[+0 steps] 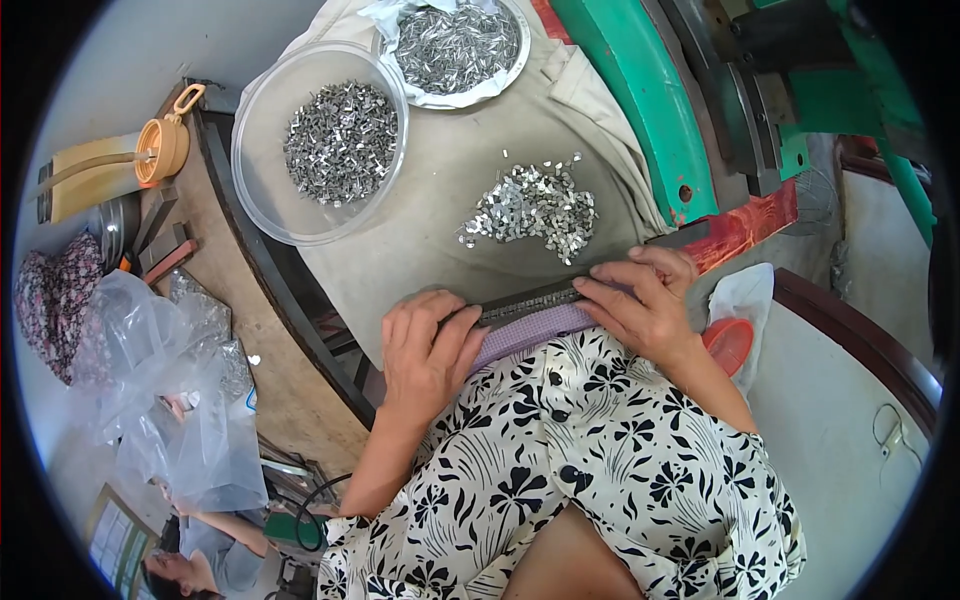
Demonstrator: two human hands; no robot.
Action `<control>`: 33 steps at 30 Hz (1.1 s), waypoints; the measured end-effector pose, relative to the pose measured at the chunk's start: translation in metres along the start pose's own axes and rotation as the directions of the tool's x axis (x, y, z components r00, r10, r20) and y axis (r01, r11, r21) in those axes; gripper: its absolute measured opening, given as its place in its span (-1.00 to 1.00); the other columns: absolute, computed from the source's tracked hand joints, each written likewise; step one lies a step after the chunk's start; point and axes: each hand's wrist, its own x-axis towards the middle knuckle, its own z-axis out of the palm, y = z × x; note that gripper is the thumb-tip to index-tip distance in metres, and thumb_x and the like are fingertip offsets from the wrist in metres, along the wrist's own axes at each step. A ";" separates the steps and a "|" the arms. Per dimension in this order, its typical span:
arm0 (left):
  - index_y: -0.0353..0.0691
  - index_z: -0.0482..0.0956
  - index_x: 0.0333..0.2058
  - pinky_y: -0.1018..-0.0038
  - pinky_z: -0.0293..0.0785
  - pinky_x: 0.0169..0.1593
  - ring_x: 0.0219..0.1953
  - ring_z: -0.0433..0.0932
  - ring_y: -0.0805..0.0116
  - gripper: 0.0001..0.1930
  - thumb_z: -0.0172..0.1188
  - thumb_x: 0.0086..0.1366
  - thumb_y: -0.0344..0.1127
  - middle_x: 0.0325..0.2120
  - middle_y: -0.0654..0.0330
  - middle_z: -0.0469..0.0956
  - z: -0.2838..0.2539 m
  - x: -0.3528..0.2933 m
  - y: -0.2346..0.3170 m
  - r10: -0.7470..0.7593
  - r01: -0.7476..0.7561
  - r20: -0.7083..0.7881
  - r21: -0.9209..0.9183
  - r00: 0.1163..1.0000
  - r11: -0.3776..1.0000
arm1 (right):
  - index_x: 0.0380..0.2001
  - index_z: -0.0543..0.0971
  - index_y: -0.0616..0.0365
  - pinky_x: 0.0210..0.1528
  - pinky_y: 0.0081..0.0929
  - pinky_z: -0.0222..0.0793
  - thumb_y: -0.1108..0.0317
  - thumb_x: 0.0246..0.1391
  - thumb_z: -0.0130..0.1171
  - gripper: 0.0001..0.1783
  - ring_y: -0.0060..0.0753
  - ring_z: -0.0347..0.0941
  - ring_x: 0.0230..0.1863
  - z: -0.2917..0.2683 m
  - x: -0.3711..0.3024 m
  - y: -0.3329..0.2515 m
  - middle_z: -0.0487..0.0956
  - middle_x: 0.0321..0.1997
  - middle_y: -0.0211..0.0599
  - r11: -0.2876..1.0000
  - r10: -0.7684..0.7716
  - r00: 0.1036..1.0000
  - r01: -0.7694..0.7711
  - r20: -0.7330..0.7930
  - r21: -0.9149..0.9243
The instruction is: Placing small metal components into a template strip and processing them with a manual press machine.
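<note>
A long dark bar [528,303] with a row of small metal pieces along it lies across the near edge of the worktable, close to my body. My left hand [424,348] is closed on its left end, fingertips curled over the top. On the other end, my right hand [645,308] grips with thumb and fingers bent around it. Under the bar, on my side, is a purple checked cloth [530,333]. Just beyond the bar a loose pile of small shiny metal pieces [535,210] is spread on the cloth-covered table [440,200].
Farther back stand a clear round tub [262,190] of small metal parts and a lined bowl [455,50] of thin metal pins. A green machine [640,110] rises at the right. Plastic bags [190,400] lie on a wooden bench [290,390] at left; another person [215,550] is lower left.
</note>
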 end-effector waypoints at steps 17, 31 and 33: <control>-0.10 0.68 -0.21 0.30 0.28 -0.01 -0.07 0.48 0.19 -0.65 0.47 -0.05 -0.37 -0.17 0.22 0.54 0.009 -0.006 -0.001 -0.156 0.152 -0.022 -0.139 0.987 0.979 | -0.30 0.71 0.12 -0.26 -0.40 0.43 0.51 -0.16 0.42 -0.75 -0.28 0.54 -0.26 -0.029 0.093 0.013 0.60 -0.27 -0.30 0.992 0.034 0.991 -0.018 -0.131 0.124; -0.11 0.69 -0.23 0.29 0.26 0.01 -0.06 0.46 0.19 -0.67 0.46 -0.04 -0.39 -0.15 0.22 0.51 0.010 -0.005 -0.002 -0.173 0.168 -0.015 -0.171 0.985 0.971 | -0.31 0.72 0.13 -0.15 -0.16 0.50 0.33 0.00 0.31 -0.82 -0.05 0.60 -0.22 0.045 0.214 0.050 0.67 -0.34 -0.17 0.988 -0.013 0.976 0.046 0.218 -0.147; -0.10 0.69 -0.23 0.29 0.26 0.01 -0.06 0.45 0.19 -0.67 0.46 -0.04 -0.40 -0.15 0.22 0.51 0.009 -0.006 -0.003 -0.179 0.174 -0.013 -0.167 0.984 0.970 | -0.32 0.72 0.15 -0.16 -0.15 0.51 0.33 0.00 0.31 -0.82 -0.03 0.61 -0.23 0.042 0.221 0.043 0.67 -0.36 -0.12 0.989 -0.001 0.971 0.037 0.241 -0.145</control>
